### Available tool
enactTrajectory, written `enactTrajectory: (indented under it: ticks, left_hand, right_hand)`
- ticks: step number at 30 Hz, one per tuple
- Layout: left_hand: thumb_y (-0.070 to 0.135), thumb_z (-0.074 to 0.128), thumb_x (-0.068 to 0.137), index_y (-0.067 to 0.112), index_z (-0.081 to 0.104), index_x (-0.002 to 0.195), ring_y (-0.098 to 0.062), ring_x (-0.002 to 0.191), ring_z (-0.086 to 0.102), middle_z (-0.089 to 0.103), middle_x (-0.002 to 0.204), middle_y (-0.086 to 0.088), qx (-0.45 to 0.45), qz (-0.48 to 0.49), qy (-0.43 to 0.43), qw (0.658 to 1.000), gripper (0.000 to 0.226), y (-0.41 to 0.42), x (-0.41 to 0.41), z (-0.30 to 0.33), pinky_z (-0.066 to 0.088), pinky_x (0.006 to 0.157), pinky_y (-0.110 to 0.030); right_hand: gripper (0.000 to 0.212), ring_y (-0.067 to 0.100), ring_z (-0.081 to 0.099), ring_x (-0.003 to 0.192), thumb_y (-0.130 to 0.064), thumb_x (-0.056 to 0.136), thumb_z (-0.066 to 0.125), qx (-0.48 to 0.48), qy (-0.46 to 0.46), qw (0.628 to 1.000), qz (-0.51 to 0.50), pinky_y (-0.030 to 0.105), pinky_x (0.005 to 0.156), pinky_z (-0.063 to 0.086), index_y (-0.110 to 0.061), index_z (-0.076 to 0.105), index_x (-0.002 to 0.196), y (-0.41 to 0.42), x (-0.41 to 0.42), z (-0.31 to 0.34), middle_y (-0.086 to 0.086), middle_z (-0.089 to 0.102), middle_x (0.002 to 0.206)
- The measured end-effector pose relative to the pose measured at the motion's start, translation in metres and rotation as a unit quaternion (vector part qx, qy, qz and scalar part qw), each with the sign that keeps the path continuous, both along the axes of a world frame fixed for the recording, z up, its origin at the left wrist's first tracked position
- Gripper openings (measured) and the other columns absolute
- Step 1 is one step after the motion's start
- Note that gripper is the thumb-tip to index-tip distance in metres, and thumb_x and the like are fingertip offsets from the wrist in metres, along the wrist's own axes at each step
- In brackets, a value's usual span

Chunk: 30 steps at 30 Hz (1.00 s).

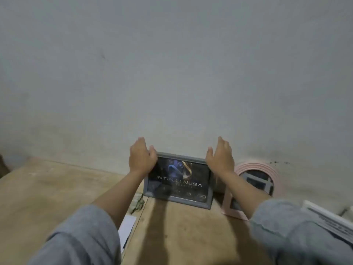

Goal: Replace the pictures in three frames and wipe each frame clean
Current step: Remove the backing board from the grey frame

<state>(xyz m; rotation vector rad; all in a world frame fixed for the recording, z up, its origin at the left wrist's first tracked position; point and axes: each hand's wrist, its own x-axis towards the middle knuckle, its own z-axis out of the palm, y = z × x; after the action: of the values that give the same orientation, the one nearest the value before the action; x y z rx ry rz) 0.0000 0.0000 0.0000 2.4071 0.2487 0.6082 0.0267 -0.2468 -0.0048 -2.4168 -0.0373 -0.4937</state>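
Observation:
A grey rectangular frame (179, 199) holding a dark picture with the words INTELLI NUSA stands upright against the wall at the back of the wooden table (57, 188). My left hand (141, 156) is at its upper left corner, thumb touching the top edge, fingers extended. My right hand (220, 157) hovers at the upper right corner with straight fingers, just off the frame. A round pink frame (271, 169) leans on the wall to the right. A rectangular pink frame (228, 202) lies partly hidden under my right forearm.
A grey wall (172, 73) rises directly behind the frames. A white ribbed object (328, 220) sits at the right edge. White paper (127, 226) and a small dark item (138, 203) lie in the gap beside my left arm.

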Motion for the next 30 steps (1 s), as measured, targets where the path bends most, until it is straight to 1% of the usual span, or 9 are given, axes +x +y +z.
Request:
enactTrajectory:
  ticks: [2, 6, 9, 15, 18, 22, 25, 27, 30]
  left_hand:
    - [0.022, 0.049, 0.094, -0.005, 0.046, 0.128, -0.037, 0.123, 0.047, 0.052, 0.13, -0.024, -0.029, 0.02, 0.03, 0.999, 0.044, 0.014, 0.002, -0.014, 0.04, 0.099, -0.042]
    - [0.022, 0.048, 0.095, -0.007, 0.039, 0.135, -0.037, 0.13, 0.041, 0.044, 0.14, -0.025, -0.069, 0.006, 0.132, 0.989, 0.05, 0.04, 0.014, -0.06, 0.034, 0.106, -0.039]
    - [0.021, 0.048, 0.095, -0.007, 0.039, 0.133, -0.037, 0.128, 0.043, 0.044, 0.139, -0.025, -0.083, -0.016, 0.179, 0.98, 0.048, 0.049, 0.03, -0.085, 0.037, 0.102, -0.039]
    - [0.022, 0.052, 0.092, -0.001, 0.049, 0.113, -0.039, 0.107, 0.057, 0.057, 0.114, -0.022, -0.13, -0.036, 0.226, 0.965, 0.032, 0.048, 0.058, -0.123, 0.044, 0.082, -0.036]
    - [0.021, 0.056, 0.09, 0.0, 0.048, 0.116, -0.038, 0.106, 0.058, 0.059, 0.115, -0.02, -0.154, -0.035, 0.236, 0.959, 0.035, 0.043, 0.063, -0.133, 0.046, 0.084, -0.036]
    - [0.022, 0.058, 0.089, 0.001, 0.046, 0.119, -0.036, 0.106, 0.058, 0.058, 0.115, -0.018, -0.185, -0.026, 0.225, 0.956, 0.039, 0.037, 0.062, -0.135, 0.046, 0.084, -0.037]
    - [0.026, 0.058, 0.09, 0.002, 0.046, 0.12, -0.035, 0.105, 0.058, 0.059, 0.115, -0.017, -0.201, -0.012, 0.203, 0.958, 0.04, 0.039, 0.054, -0.134, 0.048, 0.085, -0.038]
    - [0.03, 0.056, 0.092, 0.003, 0.046, 0.123, -0.033, 0.103, 0.057, 0.059, 0.116, -0.015, -0.222, -0.004, 0.194, 0.955, 0.042, 0.038, 0.044, -0.131, 0.046, 0.082, -0.037]
    - [0.036, 0.05, 0.096, 0.002, 0.048, 0.122, -0.025, 0.094, 0.054, 0.059, 0.112, -0.011, -0.285, -0.01, 0.196, 0.938, 0.043, 0.031, 0.025, -0.121, 0.041, 0.077, -0.033]
  right_hand:
    - [0.06, 0.034, 0.033, 0.13, -0.026, 0.094, 0.044, 0.01, 0.039, 0.999, -0.036, 0.043, 0.103, 0.035, -0.001, 0.022, 0.144, 0.008, -0.001, -0.02, 0.02, 0.033, 0.142]
    - [0.062, 0.039, 0.037, 0.125, -0.024, 0.092, 0.048, 0.037, 0.126, 0.985, -0.11, 0.043, 0.101, 0.036, 0.004, 0.024, 0.142, 0.024, -0.002, -0.074, 0.024, 0.038, 0.136]
    - [0.062, 0.04, 0.039, 0.124, -0.023, 0.091, 0.052, 0.055, 0.159, 0.972, -0.165, 0.042, 0.102, 0.036, 0.004, 0.026, 0.14, 0.032, 0.0, -0.1, 0.025, 0.041, 0.135]
    - [0.061, 0.039, 0.041, 0.127, -0.023, 0.091, 0.054, 0.103, 0.222, 0.953, -0.182, 0.045, 0.105, 0.037, 0.001, 0.027, 0.14, 0.029, 0.012, -0.144, 0.021, 0.04, 0.141]
    - [0.057, 0.039, 0.047, 0.123, -0.019, 0.09, 0.056, 0.127, 0.235, 0.945, -0.188, 0.043, 0.102, 0.04, 0.001, 0.032, 0.137, 0.027, 0.015, -0.155, 0.021, 0.048, 0.134]
    - [0.038, 0.04, 0.052, 0.112, -0.013, 0.094, 0.048, 0.119, 0.207, 0.955, -0.176, 0.037, 0.088, 0.042, 0.005, 0.04, 0.127, 0.02, 0.011, -0.153, 0.024, 0.054, 0.119]
    - [0.033, 0.038, 0.057, 0.103, -0.016, 0.097, 0.044, 0.108, 0.145, 0.973, -0.146, 0.035, 0.079, 0.041, 0.004, 0.046, 0.123, 0.012, -0.004, -0.139, 0.024, 0.059, 0.111]
    - [0.03, 0.032, 0.059, 0.084, -0.025, 0.097, 0.044, 0.116, 0.091, 0.983, -0.106, 0.029, 0.07, 0.038, 0.0, 0.05, 0.112, 0.005, -0.024, -0.122, 0.017, 0.062, 0.091]
    - [0.022, 0.011, 0.048, 0.056, -0.032, 0.095, 0.045, 0.124, -0.007, 0.992, -0.022, 0.019, 0.051, 0.036, -0.011, 0.044, 0.091, -0.003, -0.062, -0.087, -0.002, 0.048, 0.063]
